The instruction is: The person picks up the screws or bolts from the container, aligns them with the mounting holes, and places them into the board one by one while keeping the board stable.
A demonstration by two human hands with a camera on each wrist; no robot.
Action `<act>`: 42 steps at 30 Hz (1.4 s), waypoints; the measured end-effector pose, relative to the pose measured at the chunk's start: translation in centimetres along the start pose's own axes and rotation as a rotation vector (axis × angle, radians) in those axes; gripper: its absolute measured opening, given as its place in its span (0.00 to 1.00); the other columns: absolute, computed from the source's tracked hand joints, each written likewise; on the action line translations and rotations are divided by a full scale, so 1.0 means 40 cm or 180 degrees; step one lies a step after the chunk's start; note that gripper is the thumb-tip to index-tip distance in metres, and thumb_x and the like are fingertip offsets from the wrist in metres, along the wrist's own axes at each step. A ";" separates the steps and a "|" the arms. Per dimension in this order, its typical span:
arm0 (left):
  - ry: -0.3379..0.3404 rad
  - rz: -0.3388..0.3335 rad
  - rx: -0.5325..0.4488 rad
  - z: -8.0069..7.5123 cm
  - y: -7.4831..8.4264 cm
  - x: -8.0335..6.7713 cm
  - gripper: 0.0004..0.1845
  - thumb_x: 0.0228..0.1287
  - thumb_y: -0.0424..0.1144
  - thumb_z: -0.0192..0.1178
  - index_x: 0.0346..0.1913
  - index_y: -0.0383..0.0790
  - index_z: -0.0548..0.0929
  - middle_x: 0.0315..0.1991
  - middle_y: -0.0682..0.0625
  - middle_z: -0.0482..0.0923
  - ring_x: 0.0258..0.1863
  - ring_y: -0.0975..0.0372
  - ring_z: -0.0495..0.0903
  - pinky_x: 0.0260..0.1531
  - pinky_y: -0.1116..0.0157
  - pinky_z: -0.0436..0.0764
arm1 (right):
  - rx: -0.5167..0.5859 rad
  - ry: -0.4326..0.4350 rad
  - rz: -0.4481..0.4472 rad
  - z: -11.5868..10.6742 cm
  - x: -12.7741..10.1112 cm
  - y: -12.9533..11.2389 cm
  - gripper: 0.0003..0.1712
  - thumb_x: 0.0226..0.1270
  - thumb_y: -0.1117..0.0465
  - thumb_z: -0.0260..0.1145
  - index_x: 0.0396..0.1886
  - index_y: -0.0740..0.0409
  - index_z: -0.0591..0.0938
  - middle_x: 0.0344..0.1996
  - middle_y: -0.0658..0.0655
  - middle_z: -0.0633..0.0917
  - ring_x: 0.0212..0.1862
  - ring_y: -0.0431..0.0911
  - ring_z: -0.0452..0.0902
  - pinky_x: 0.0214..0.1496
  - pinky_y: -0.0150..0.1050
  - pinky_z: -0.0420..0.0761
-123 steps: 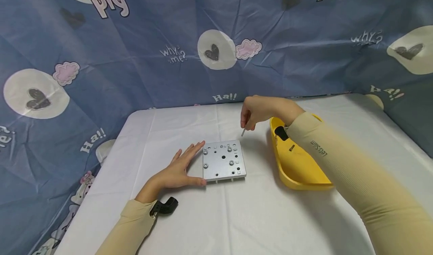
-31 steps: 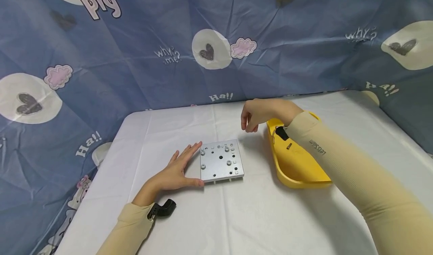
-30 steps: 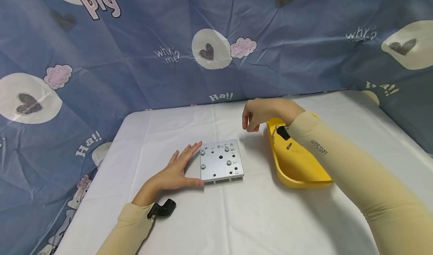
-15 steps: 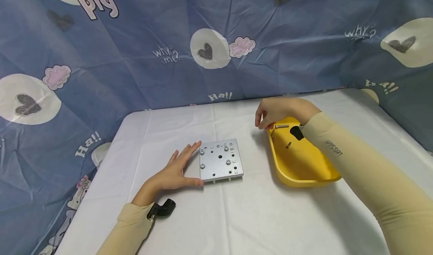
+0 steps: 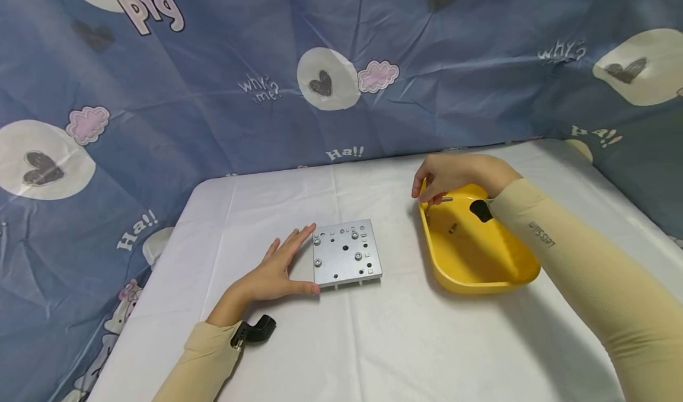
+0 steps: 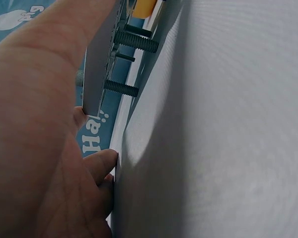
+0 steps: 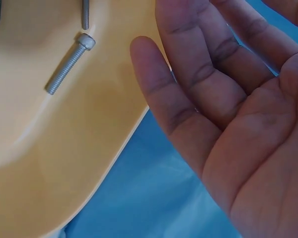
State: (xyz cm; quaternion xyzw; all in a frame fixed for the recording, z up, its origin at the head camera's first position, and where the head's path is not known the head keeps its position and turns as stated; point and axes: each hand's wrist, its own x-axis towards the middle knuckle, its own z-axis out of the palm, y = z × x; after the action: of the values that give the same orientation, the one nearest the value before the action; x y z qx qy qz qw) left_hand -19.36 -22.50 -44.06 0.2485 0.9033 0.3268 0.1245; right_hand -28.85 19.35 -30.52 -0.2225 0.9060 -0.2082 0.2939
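A makeshift workspace, seemingly; a blue printed sheet [image 5: 224, 117] hangs behind a white-covered table [image 5: 427, 348].

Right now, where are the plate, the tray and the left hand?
Plate [image 5: 342, 262], head view: bare top face.
Tray [image 5: 480, 254], head view: bare floor.
Left hand [image 5: 271, 276], head view: back of the hand.

1. Plate [image 5: 345, 258]: silver-grey metal, smooth, satin face.
2. Screw [image 7: 68, 68]: bright metal, sheen on head, ridged threaded shank.
3. Tray [image 5: 480, 254]: yellow plastic, smooth, glossy.
4. Tablecloth [image 5: 299, 354]: white cloth, matt, fine-textured, lightly creased.
5. Backdrop [image 5: 213, 46]: printed blue cloth, faint sheen, wrinkled.
6. Sleeves [image 5: 581, 289]: beige stretch cloth, matt, finely ribbed.
7. Wrist mount [image 5: 259, 329]: black, apparently plastic, smooth.
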 end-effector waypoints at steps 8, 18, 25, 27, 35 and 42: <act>0.0053 0.0138 -0.0050 0.003 0.001 -0.008 0.69 0.48 0.65 0.82 0.89 0.64 0.49 0.89 0.40 0.49 0.88 0.38 0.42 0.83 0.32 0.30 | 0.0087 0.0010 -0.0051 -0.001 -0.018 0.016 0.14 0.75 0.62 0.71 0.55 0.65 0.87 0.33 0.53 0.91 0.34 0.42 0.86 0.47 0.40 0.88; -0.0038 0.0010 0.0036 -0.008 0.015 -0.007 0.69 0.52 0.58 0.83 0.89 0.59 0.47 0.89 0.40 0.47 0.89 0.40 0.40 0.84 0.34 0.30 | 0.0071 0.0042 0.0026 0.009 -0.037 0.042 0.17 0.73 0.61 0.72 0.56 0.65 0.85 0.32 0.54 0.91 0.36 0.41 0.86 0.45 0.38 0.85; 0.0089 0.0202 -0.0047 0.001 0.000 -0.006 0.67 0.51 0.64 0.81 0.89 0.63 0.49 0.88 0.38 0.49 0.88 0.38 0.42 0.84 0.34 0.30 | 0.0172 -0.0027 0.0109 0.028 -0.044 0.069 0.14 0.74 0.62 0.71 0.53 0.65 0.86 0.31 0.54 0.90 0.33 0.42 0.84 0.39 0.34 0.81; 0.0115 0.0217 -0.0058 0.003 -0.004 -0.005 0.67 0.51 0.65 0.81 0.88 0.65 0.49 0.88 0.39 0.50 0.88 0.39 0.42 0.84 0.34 0.30 | 0.0243 -0.0065 0.0163 0.037 -0.046 0.079 0.13 0.73 0.64 0.70 0.52 0.65 0.86 0.31 0.54 0.91 0.33 0.42 0.86 0.39 0.33 0.82; 0.0074 0.0158 -0.0048 0.000 0.002 0.000 0.68 0.50 0.64 0.82 0.88 0.65 0.48 0.89 0.40 0.49 0.89 0.40 0.41 0.84 0.34 0.30 | 0.0264 -0.0266 0.0317 0.067 -0.058 0.103 0.08 0.72 0.62 0.72 0.45 0.62 0.87 0.32 0.50 0.91 0.33 0.40 0.90 0.37 0.32 0.83; 0.0001 0.0102 0.0012 -0.004 0.011 0.001 0.68 0.51 0.63 0.82 0.89 0.62 0.48 0.89 0.39 0.49 0.89 0.39 0.41 0.84 0.33 0.30 | 0.0309 -0.0290 0.0369 0.090 -0.065 0.111 0.09 0.68 0.63 0.73 0.45 0.62 0.88 0.34 0.51 0.91 0.33 0.38 0.87 0.38 0.32 0.84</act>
State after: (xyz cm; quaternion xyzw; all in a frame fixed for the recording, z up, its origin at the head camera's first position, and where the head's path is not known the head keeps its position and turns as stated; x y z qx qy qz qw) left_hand -19.29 -22.28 -43.67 0.2632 0.8998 0.3271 0.1186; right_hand -25.95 23.43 -34.29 -0.1644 0.8919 -0.2241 0.3567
